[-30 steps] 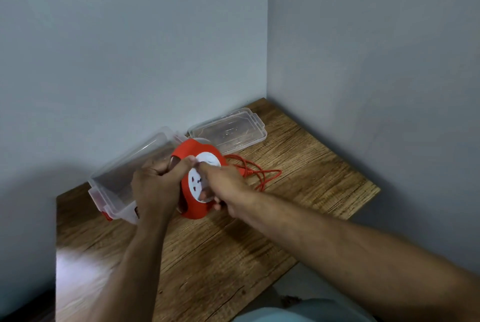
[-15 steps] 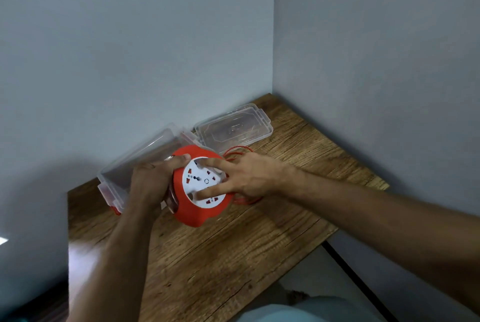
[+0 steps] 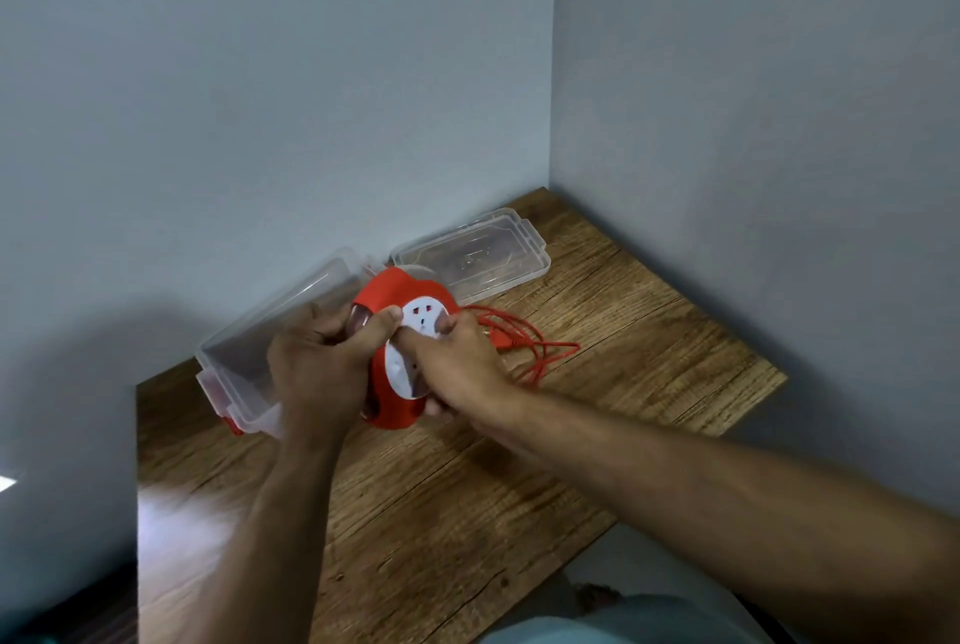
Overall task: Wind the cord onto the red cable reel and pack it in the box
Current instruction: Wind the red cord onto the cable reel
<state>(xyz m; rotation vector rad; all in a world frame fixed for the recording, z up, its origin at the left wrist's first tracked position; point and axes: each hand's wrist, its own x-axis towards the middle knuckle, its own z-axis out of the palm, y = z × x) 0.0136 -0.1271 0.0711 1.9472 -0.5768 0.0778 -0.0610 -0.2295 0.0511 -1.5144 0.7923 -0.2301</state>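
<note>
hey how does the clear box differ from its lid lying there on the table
The clear box is deeper, with tall walls; the lid is shallow and flat. The box carries red latches at its near end; the lid shows none. The box sits left, partly behind the left hand; the lid lies farther back, toward the wall corner, with nothing on it. Both are clear plastic, rectangular, and rest open side up on the wooden table.

I take this for a plain room in a home or small office, though I can't tell which. A wood-grain table [image 3: 467, 487] is pushed into a corner where two bare grey-blue painted walls [image 3: 260, 98] meet at about 1 o'clock. At 12 o'clock on it lie a clear plastic box [image 3: 249, 357] and its lid [image 3: 470, 261].
</note>
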